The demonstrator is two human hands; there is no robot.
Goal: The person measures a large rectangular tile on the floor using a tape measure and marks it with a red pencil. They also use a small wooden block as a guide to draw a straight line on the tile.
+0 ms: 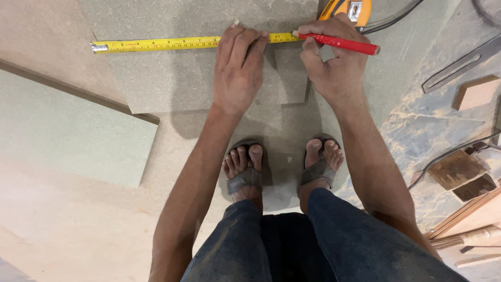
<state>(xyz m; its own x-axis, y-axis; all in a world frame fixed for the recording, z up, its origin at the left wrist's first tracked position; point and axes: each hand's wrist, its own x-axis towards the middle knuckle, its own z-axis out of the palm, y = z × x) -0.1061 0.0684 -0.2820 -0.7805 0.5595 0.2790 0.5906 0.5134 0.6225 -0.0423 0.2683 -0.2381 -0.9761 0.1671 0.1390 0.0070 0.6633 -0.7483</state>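
Note:
My left hand (pixel 237 70) presses flat on a yellow tape measure blade (pixel 156 44) stretched leftward across a grey-green board (pixel 172 78) on the floor. My right hand (pixel 334 68) grips a red pencil (pixel 342 44), its tip touching the tape's blade just right of my left fingers. The tape's yellow and black case (pixel 347 9) lies beyond my right hand. The blade's metal hook end (pixel 96 48) rests at the left of the board. My two feet in sandals (pixel 282 167) stand on the boards below my hands.
Another grey-green board (pixel 68 130) lies at the left. A metal square (pixel 459 65) and small wood offcuts (pixel 477 91) sit on the dusty stone floor at right. A dark cable (pixel 449 154) and timber strips (pixel 469 219) lie at lower right.

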